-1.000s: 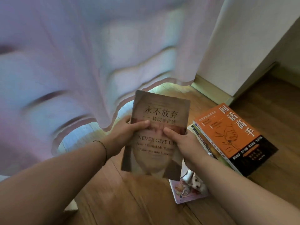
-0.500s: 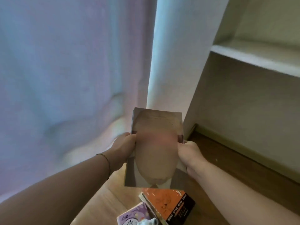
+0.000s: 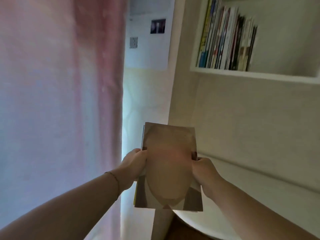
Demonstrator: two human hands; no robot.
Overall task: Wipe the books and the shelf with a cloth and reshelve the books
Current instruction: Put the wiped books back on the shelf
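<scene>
Our left hand (image 3: 134,162) and right hand (image 3: 204,168) gripped a brown book (image 3: 168,168) by its side edges, upright before us. Above right, a blurred row of books (image 3: 226,38) stood on the white shelf (image 3: 251,76), apparently upright.

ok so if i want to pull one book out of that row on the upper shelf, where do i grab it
Pinch the spine of the rightmost book, coming from the front. The row of books stands packed and leaning, spines out; only its right end borders open shelf, so a hand fits beside it there.
</scene>
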